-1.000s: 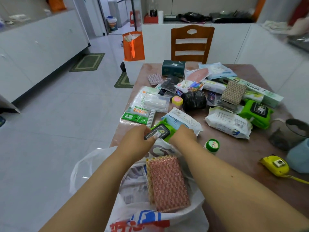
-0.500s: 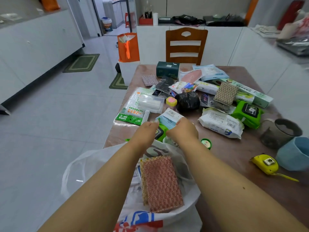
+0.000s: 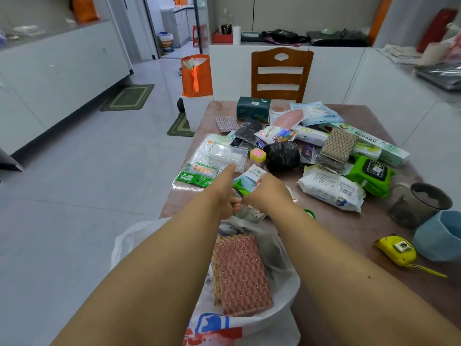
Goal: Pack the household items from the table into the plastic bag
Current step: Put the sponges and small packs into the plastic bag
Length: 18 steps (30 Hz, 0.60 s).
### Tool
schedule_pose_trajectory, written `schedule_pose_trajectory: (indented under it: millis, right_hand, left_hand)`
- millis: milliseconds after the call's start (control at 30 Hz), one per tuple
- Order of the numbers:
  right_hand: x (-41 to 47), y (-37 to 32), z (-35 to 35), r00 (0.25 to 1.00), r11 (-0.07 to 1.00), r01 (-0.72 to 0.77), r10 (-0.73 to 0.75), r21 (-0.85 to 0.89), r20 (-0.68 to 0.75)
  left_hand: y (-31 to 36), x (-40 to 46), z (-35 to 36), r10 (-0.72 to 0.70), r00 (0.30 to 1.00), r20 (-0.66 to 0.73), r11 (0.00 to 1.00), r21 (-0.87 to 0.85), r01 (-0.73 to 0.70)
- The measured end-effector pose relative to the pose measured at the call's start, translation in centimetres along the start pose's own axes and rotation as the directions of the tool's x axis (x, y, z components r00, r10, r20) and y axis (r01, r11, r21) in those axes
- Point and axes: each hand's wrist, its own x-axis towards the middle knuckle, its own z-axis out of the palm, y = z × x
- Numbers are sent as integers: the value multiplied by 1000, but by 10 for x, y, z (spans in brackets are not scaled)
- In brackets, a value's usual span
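Early going – only a pink sponge [image 3: 242, 273] lies in the plastic bag [image 3: 282, 295]; both hands, left hand [image 3: 225, 193] and right hand [image 3: 268, 193], pinch a green packet [image 3: 240, 184], and most items on the table [image 3: 349, 228] remain

The floor [image 3: 87, 171] is laid in large pale glossy tiles. White cabinets [image 3: 57, 71] run along the left wall, with a green mat [image 3: 127, 97] at their foot. A second green mat [image 3: 180, 126] lies near the brown table [image 3: 349, 228]. A wooden slat-back chair [image 3: 282, 73] stands at the table's far end, before a low white counter [image 3: 331, 68] carrying clutter. An open doorway [image 3: 174, 26] leads to a further room. Lighting is even and soft.
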Motion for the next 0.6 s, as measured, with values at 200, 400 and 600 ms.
schedule_pose_trajectory:
  millis: [200, 400, 600]
  right_hand:
    - [-17, -22, -11, 989, 987, 147, -145, 57, -38]
    - [-51, -47, -11, 957, 953, 285, -290, 104, 32]
    - [-75, -42, 30, 886, 944, 225, -301, 241, 352]
  left_hand:
    - [16, -19, -16, -14, 1000, -2, 999, 31, 14]
    - [9, -61, -52, 71, 979, -192, 997, -11, -75]
    - [-43, -89, -87, -73, 943, -325, 996, 21, 85]
